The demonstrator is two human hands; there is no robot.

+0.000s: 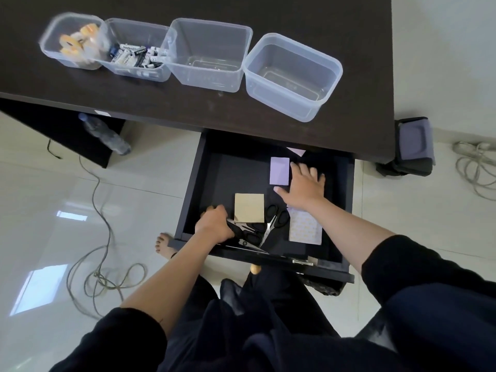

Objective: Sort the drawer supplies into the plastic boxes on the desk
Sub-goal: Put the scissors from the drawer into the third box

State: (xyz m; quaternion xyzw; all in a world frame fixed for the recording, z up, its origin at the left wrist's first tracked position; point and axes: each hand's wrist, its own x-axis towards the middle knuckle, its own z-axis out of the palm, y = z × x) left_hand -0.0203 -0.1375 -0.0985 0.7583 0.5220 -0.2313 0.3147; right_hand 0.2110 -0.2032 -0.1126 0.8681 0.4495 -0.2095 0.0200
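The black drawer (209, 157) is pulled out under the desk. In it lie a tan sticky-note pad (249, 208), a purple pad (279, 171), a second purple pad (296, 151) at the back, a patterned white sheet (305, 229) and black-handled scissors (276, 220). My left hand (214, 224) is closed around the black handles of another pair of scissors (248, 238) at the drawer's front left. My right hand (304, 185) lies spread, palm down, just right of the purple pad. Four clear plastic boxes stand on the desk: tape rolls (72, 40), batteries (137, 53), two empty (209, 53), (292, 76).
The dark desk (188, 108) ends at its right edge near a grey bag (413, 146) on the floor. A water bottle (106, 134) lies under the desk at left. Cables (99, 264) trail over the tiled floor. My bare foot (163, 244) stands beside the drawer's front corner.
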